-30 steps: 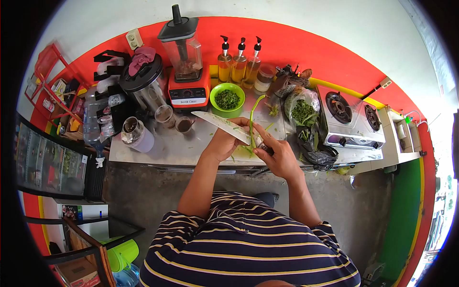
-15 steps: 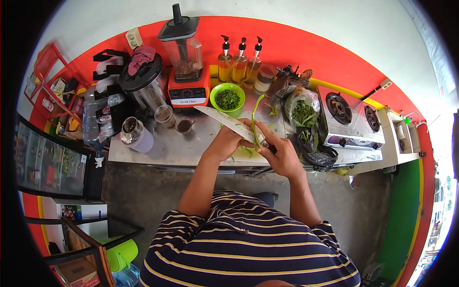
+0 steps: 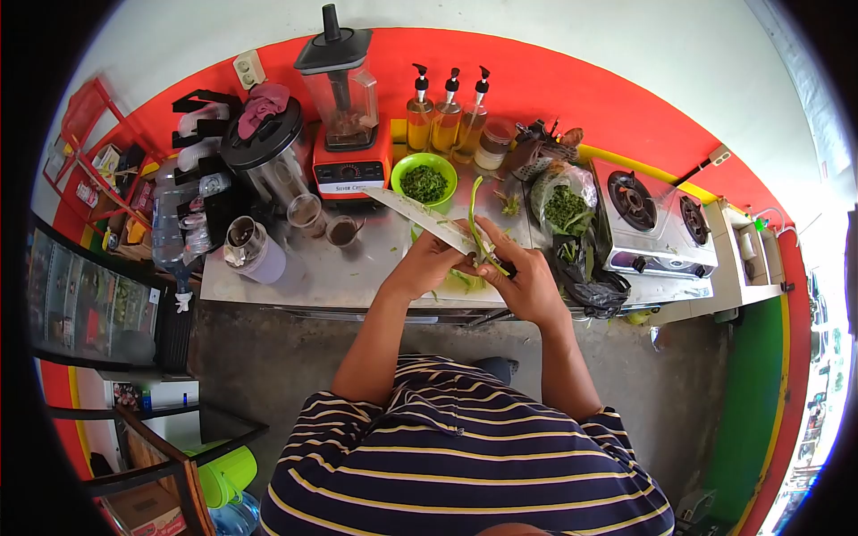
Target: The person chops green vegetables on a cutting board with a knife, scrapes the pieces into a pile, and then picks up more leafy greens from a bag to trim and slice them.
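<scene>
My right hand (image 3: pixel 529 275) is closed around the handle of a large knife (image 3: pixel 420 213), whose broad blade points up and to the left over the counter. A long green stalk (image 3: pixel 474 219) crosses the blade near the handle, its upper end sticking up. My left hand (image 3: pixel 427 266) is closed at the stalk's lower part, beside the blade; its fingertips are partly hidden. Green scraps (image 3: pixel 465 281) lie on the counter below both hands. Just beyond the blade stands a lime-green bowl (image 3: pixel 440 163) of chopped greens (image 3: pixel 424 184).
A red blender (image 3: pixel 351 170), pump bottles (image 3: pixel 447 125) and a jar (image 3: pixel 493 147) line the wall. Cups (image 3: pixel 343 233) and a steel container (image 3: pixel 273 161) stand left. To the right are a bag of greens (image 3: pixel 565 207), a black plastic bag (image 3: pixel 590 284) and a gas stove (image 3: pixel 657 219).
The stalk and the fingers of my right hand have shifted slightly against the blade. The knife stays in nearly the same place, and the view has moved very little.
</scene>
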Demonstrator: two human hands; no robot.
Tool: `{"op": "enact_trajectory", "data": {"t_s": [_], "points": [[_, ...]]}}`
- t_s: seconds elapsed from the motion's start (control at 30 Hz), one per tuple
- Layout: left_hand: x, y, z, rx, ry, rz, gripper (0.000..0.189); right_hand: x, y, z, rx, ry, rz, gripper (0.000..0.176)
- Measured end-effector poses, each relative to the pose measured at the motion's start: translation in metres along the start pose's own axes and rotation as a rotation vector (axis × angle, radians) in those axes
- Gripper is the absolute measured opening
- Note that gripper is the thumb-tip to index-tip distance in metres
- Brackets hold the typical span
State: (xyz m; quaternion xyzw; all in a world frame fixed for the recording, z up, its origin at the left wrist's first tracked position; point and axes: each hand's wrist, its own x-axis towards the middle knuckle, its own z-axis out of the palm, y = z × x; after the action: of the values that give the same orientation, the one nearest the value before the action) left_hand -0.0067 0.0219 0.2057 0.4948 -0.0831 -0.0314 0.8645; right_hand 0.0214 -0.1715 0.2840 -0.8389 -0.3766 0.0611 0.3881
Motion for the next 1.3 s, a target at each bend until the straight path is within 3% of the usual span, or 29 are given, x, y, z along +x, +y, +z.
{"op": "enact_trajectory", "data": {"t_s": [0.1, 0.23, 0.3, 0.6, 0.93, 1.0, 1.1, 1.3], "points": [[0.001, -0.01, -0.006, 0.034, 0.022, 0.064, 0.026, 0.0, 0.014, 0.008, 0.048, 0.066, -0.119, 0.06], [0.003, -0.004, 0.0, -0.043, 0.057, 0.071, 0.022, -0.002, 0.013, 0.008, 0.052, 0.042, -0.055, 0.057], [0.004, -0.002, 0.001, -0.095, 0.089, 0.068, 0.018, -0.003, 0.018, 0.014, 0.038, 0.132, -0.16, 0.06], [0.007, -0.007, -0.007, -0.051, 0.027, 0.091, 0.017, -0.009, 0.004, 0.006, -0.023, 0.033, 0.026, 0.065], [0.004, 0.001, -0.001, 0.113, 0.041, -0.001, 0.019, -0.006, 0.011, 0.006, -0.009, 0.062, -0.015, 0.064], [0.004, -0.001, -0.001, 0.148, 0.051, -0.037, 0.019, -0.003, 0.019, 0.009, 0.012, 0.133, -0.15, 0.065], [0.006, -0.006, -0.001, 0.119, 0.031, -0.003, 0.019, -0.004, 0.011, 0.0, -0.004, 0.038, -0.036, 0.065], [0.01, -0.006, 0.008, 0.137, 0.13, 0.056, 0.022, -0.003, 0.028, 0.006, -0.057, 0.134, -0.042, 0.062]]}}
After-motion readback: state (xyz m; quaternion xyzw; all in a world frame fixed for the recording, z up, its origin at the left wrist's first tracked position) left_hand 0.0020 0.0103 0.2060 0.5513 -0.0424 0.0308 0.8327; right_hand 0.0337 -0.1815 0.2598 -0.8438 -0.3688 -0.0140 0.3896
